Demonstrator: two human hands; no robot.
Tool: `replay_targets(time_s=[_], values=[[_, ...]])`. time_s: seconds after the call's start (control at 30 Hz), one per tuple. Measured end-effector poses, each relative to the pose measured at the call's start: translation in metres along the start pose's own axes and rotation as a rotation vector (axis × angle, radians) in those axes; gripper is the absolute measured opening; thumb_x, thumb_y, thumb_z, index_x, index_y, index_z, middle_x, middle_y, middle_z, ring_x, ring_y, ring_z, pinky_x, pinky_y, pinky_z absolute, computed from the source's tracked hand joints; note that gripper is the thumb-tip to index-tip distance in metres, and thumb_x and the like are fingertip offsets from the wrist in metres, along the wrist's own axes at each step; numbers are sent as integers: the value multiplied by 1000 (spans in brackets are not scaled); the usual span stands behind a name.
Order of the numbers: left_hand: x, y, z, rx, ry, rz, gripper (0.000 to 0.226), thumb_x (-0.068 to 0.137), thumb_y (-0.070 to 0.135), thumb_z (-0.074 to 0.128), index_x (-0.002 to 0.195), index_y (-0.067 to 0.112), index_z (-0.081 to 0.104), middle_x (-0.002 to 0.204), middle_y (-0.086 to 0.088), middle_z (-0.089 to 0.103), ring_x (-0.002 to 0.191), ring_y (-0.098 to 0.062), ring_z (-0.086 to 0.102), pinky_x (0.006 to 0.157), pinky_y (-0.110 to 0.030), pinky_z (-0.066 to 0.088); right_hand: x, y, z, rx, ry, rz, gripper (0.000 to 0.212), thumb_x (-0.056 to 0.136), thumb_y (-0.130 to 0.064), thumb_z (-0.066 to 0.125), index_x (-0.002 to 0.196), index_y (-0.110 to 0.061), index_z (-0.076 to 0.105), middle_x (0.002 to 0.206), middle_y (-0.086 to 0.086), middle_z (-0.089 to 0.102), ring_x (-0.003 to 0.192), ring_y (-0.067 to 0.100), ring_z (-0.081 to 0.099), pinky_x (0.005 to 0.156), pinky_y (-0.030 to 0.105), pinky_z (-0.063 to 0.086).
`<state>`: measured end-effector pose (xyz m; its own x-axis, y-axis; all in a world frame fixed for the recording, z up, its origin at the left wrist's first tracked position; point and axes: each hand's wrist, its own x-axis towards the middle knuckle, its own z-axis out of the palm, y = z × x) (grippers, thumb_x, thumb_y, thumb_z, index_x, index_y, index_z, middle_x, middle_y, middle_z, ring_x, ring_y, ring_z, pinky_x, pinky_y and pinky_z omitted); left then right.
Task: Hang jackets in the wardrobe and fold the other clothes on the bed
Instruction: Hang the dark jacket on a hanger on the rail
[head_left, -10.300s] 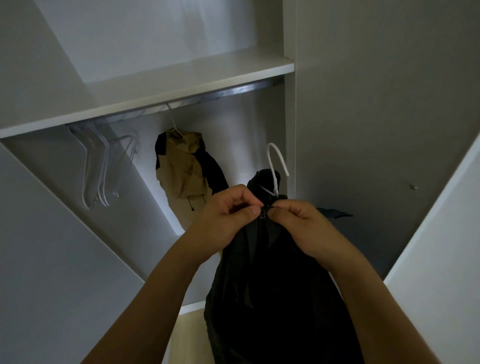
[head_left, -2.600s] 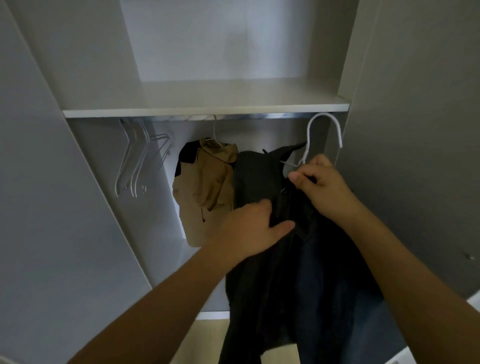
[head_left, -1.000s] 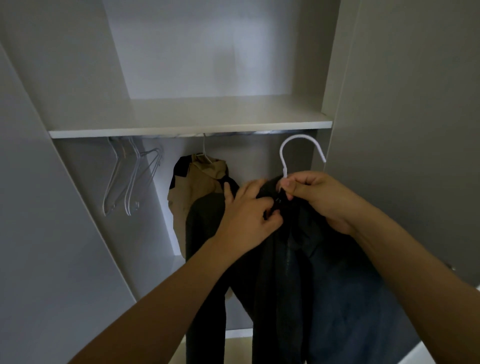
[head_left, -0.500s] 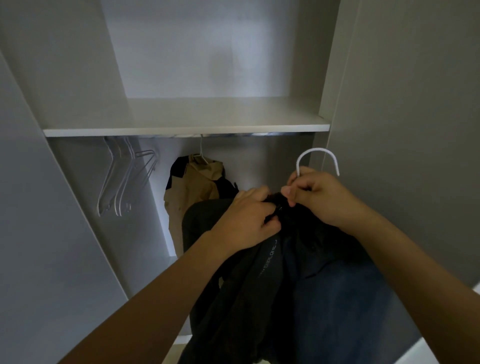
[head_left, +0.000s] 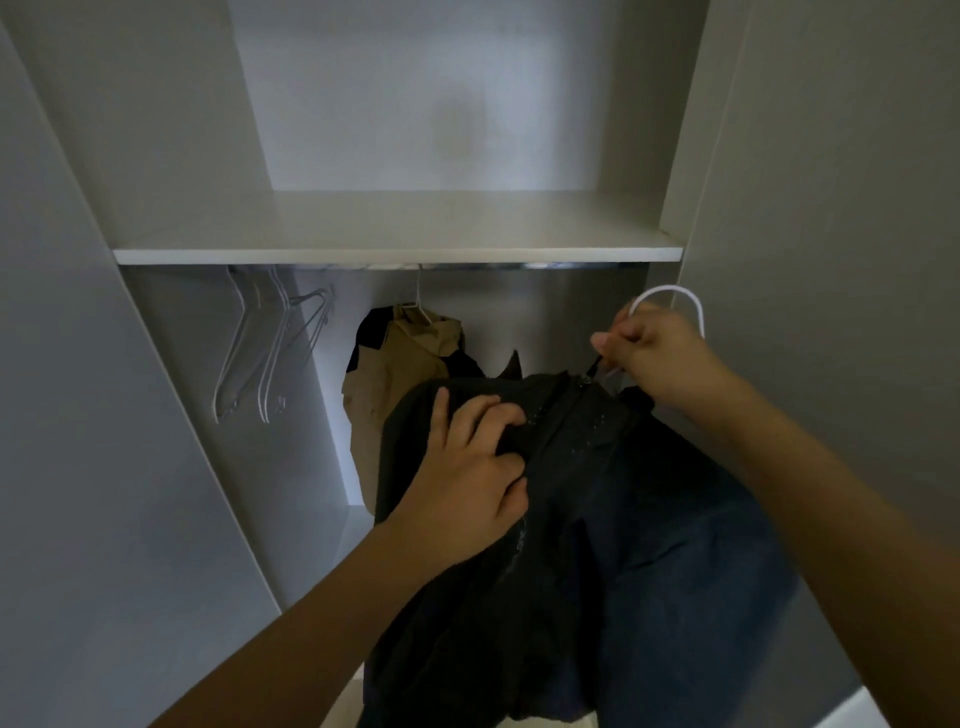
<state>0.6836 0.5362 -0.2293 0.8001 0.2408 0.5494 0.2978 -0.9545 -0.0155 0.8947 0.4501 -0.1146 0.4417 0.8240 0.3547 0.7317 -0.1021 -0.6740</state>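
Note:
A dark jacket (head_left: 597, 519) on a white hanger (head_left: 670, 299) hangs in front of me, below the wardrobe rail (head_left: 519, 266). My left hand (head_left: 462, 467) grips the jacket's front fabric beside the zip. My right hand (head_left: 654, 353) pinches the zip pull at the collar, right by the hanger's neck; the hook sticks up above it, clear of the rail. A tan and black jacket (head_left: 400, 374) hangs on the rail behind.
Several bare white hangers (head_left: 265, 353) hang at the rail's left end. A white shelf (head_left: 395, 244) sits above the rail. Grey wardrobe doors stand open at left (head_left: 104, 467) and right (head_left: 831, 260).
My hands have drawn apart: the right hand rose with the zip pull towards the collar, while the left slid lower on the jacket's front. The jacket's upper front now lies flatter.

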Motion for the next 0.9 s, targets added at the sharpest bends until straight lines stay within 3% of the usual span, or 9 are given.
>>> replay_targets(time_s=[0.1,0.17,0.23,0.33,0.4,0.5,0.6,0.7,0.9], values=[[3,-15,-9,-196,-68,-60,27,86,45,44,84,30,66,140,3,36,140,-21,20,116,-62,2,-7,-18,12,88,-36,-72,34,95,-19,59,61,-16,63,95,12,55,82,22,58,79,29,45],[12,-33,-13,-433,-43,-303,27,83,44,44,106,35,55,139,7,31,135,-19,24,116,-51,16,-14,-30,10,134,-95,-118,35,96,-19,57,63,-9,64,94,13,57,84,23,59,82,26,45],[24,-54,-9,-490,-74,-411,44,82,41,47,123,27,45,128,1,45,118,-18,45,106,-45,37,-18,-37,9,141,-148,-160,37,95,-18,57,62,-5,62,91,16,59,82,27,60,83,29,47],[33,-64,-4,-435,-321,-446,22,94,27,52,100,6,57,91,-8,58,81,-20,57,83,-43,50,-16,-39,18,236,-165,-113,43,95,-22,58,55,-8,52,71,19,52,64,28,51,72,35,46],[22,-63,-2,-382,-293,-444,26,98,23,52,81,4,59,84,-6,55,75,-8,50,76,-29,45,-8,-35,25,455,-79,56,47,94,-29,58,50,-15,47,56,8,42,53,19,41,61,30,39],[-7,-57,-7,-349,-232,-434,18,99,26,52,89,12,56,81,-1,55,68,0,46,65,-15,38,12,-24,37,783,6,279,56,91,-33,59,39,-24,42,47,-5,34,46,13,28,53,29,26],[-32,-58,-21,-522,-510,-697,40,93,57,49,111,21,45,98,0,60,78,-5,55,71,-11,42,26,-18,56,809,-1,304,61,93,-29,56,33,-25,44,44,-9,33,43,10,28,51,27,26],[-43,-67,-25,-807,-809,-913,55,80,78,36,111,34,49,110,10,59,94,-4,58,87,-17,43,42,-20,80,862,-3,292,61,94,-22,54,34,-26,43,43,-11,34,40,7,29,51,26,25],[-34,-85,2,-1016,-723,-1053,41,81,69,56,94,30,58,101,5,64,97,-13,62,84,-22,48,77,-38,115,891,-53,306,57,95,-21,53,39,-28,45,43,-10,39,40,5,34,49,21,29]])
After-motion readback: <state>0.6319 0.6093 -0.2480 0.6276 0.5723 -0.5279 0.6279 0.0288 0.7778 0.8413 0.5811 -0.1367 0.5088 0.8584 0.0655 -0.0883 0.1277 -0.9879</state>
